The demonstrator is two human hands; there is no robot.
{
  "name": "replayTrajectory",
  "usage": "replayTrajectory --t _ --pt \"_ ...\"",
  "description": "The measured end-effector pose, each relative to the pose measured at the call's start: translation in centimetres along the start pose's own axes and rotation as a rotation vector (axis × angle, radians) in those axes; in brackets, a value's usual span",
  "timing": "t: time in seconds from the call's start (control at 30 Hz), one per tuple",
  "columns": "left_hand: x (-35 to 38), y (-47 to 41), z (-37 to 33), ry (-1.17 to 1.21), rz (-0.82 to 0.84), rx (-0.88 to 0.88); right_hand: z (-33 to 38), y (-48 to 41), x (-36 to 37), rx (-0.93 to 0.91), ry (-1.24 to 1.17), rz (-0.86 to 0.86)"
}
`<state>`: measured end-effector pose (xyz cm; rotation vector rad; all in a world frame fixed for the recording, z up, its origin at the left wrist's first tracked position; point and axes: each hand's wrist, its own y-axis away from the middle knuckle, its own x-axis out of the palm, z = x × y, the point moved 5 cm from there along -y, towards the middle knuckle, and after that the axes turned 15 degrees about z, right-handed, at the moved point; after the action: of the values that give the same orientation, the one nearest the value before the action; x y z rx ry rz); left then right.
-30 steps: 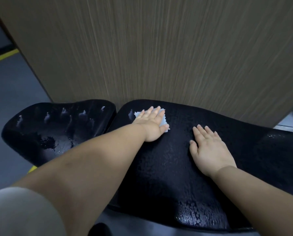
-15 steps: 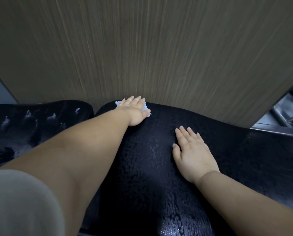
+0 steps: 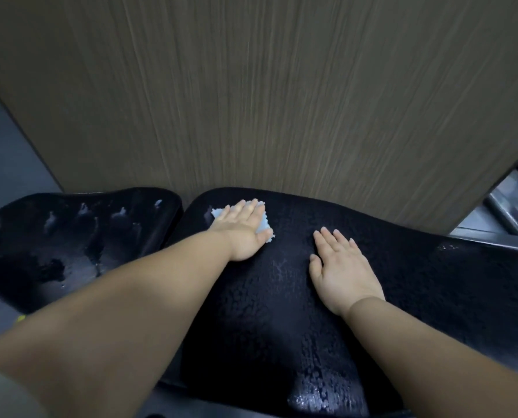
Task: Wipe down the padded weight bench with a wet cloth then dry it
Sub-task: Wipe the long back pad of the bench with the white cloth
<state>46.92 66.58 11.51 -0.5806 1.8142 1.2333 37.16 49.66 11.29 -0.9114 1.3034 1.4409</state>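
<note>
The left hand [image 3: 245, 233] lies flat with straight fingers, pressing a small pale-blue cloth [image 3: 265, 228] onto the far edge of the black padded weight bench [image 3: 266, 327]. The right hand [image 3: 342, 273], open and empty, rests palm-down nearby. Water-beaded padding stretches rightward from the cloth and towards the person.

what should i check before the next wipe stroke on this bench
1. Contact: ok, left hand presses the cloth flat on the main pad.
2. Other hand clear: ok, right hand rests flat on the pad, apart from the cloth.
3. Room ahead: not ok, cloth is at the far edge by the wood panel.
4. Pads dry: not ok, droplets on main pad, streaks on seat pad.
5. Dry cloth ready: cannot tell, none in view.
</note>
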Motion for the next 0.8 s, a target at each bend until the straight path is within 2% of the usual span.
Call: replayTrajectory --t 0.5,0.8 --pt "10.2 14.6 -1.6 -0.096 0.049 0.158 0.2 0.6 -0.3 0.028 0.017 0.021" --pt "10.6 15.1 -0.7 -0.108 0.079 0.187 0.0 0.4 -0.1 0.037 0.015 0.0"
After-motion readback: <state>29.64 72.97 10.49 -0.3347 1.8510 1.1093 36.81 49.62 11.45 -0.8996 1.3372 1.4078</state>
